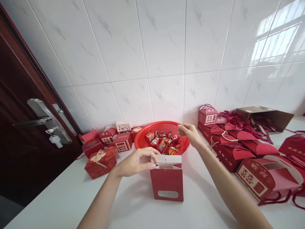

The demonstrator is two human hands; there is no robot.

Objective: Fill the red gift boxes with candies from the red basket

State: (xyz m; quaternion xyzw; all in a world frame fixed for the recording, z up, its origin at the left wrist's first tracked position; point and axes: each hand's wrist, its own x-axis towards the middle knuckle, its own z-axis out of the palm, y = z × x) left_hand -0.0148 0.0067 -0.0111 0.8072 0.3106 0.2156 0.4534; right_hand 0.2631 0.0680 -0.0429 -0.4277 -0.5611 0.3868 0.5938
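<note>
A red paper gift box (168, 181) stands upright on the white table, its top open and a pale oval window low on its front. My left hand (140, 160) grips the upper left edge of this box between thumb and fingers. My right hand (188, 133) is at the right rim of a red plastic basket (138, 133), fingertips pinched together; whatever is between them is too small or hidden to name. Several red-wrapped candies (164, 143) lie in the basket, just behind the box.
Small red boxes (122, 142) stand on the left, beside a tied box (101, 162). Rows of red boxes (228, 156) fill the right side, with a handled box (259, 178) in front. A cardboard carton (278, 117) spills dark red ribbons (234, 119). A tiled wall (164, 47) rises behind.
</note>
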